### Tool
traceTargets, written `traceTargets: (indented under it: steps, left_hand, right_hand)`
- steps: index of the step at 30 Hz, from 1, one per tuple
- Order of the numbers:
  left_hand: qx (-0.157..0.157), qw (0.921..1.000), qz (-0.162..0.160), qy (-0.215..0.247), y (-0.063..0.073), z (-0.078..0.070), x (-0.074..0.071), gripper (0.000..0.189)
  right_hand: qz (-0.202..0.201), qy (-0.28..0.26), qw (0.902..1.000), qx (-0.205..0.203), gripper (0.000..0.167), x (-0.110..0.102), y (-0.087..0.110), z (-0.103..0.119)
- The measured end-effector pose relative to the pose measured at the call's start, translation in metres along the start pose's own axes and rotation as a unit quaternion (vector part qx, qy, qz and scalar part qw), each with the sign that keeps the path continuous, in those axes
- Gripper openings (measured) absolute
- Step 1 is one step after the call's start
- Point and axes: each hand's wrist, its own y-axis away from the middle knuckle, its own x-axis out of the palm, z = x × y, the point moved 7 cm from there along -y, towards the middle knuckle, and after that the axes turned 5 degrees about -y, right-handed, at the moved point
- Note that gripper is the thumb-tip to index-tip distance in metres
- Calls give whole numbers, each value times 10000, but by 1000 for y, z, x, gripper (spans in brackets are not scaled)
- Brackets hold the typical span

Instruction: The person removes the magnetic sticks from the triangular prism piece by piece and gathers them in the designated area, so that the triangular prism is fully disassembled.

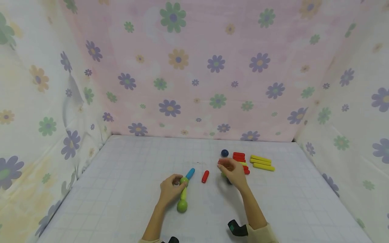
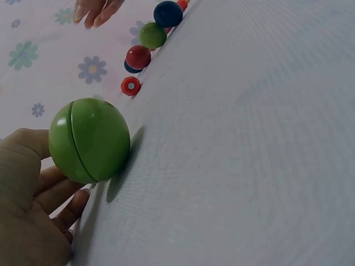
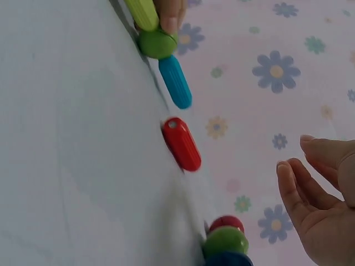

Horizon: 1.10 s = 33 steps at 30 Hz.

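Observation:
My left hand [image 1: 169, 191] grips a green ball [image 1: 184, 181] between thumb and fingers. From this ball a blue rod [image 1: 190, 173] points away from me, and a yellow-green rod [image 1: 183, 194] joins it to a second green ball [image 1: 182, 206] nearer me. Above the table my right hand [image 1: 235, 172] hovers with loosely bent fingers, a gap between thumb and fingertips and nothing held. Below it, in the right wrist view, sit a red ball [image 3: 226, 223], a green ball [image 3: 226, 240] and a dark blue ball [image 3: 228, 259]. A loose red rod [image 1: 205, 176] lies between the hands.
Behind the right hand stands another dark blue ball [image 1: 224, 153]. Several red rods [image 1: 238, 155] lie beside it, partly hidden by the hand, and yellow rods [image 1: 263, 166] lie farther right. Flowered cloth walls [image 1: 194, 84] enclose the white table [image 1: 127, 168] at the back and sides.

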Motion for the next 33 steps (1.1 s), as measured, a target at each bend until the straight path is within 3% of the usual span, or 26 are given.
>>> traceTargets:
  steps: [7,11,16,19,26,33]
  left_hand:
    - [-22,9999,105,-7,0,0,0,29]
    - [18,9998,176,-21,-1,2,1,29]
    - [71,9998,192,-34,-1,4,2,29]
    - [65,9998,162,-10,-1,4,1,28]
    - [141,9999,90,16,0,2,-1,28]
    - [299,9994,148,115,1,0,-2,28]
  right_hand:
    - [893,166,9950,424,27,60,2,-12]
    - [1208,150,9920,326,25,81,8,-8]
    - [1200,175,9923,238,24,89,8,-4]
    - [1134,499,9920,237,24,89,3,-20]
    - [1064,964,9896,72,25,86,0,-19]
    - [1703,659,9832,-63,33,100,5,-19]
